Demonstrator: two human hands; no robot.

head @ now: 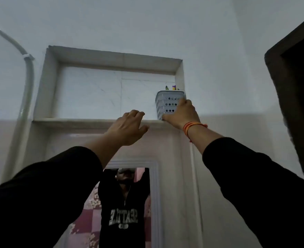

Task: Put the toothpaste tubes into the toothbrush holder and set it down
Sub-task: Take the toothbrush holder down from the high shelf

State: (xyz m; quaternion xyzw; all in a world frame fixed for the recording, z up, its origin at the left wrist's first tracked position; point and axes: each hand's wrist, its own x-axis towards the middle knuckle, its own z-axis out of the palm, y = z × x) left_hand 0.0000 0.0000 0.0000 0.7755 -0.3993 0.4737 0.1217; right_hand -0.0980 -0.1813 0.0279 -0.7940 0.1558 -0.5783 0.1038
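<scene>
A white perforated toothbrush holder (167,103) stands at the right end of a high wall niche, on its marble ledge (76,121). Small coloured tips (173,87) stick out of its top; I cannot tell which are toothpaste tubes. My right hand (181,113) grips the holder's right side and lower corner. My left hand (128,127) hovers at the ledge's front edge, fingers curled and apart, holding nothing.
The niche sits above a mirror (128,203) that reflects a person in a black top. A pale pipe (27,86) runs down the wall at the left. A dark wooden frame (294,86) juts in at the right.
</scene>
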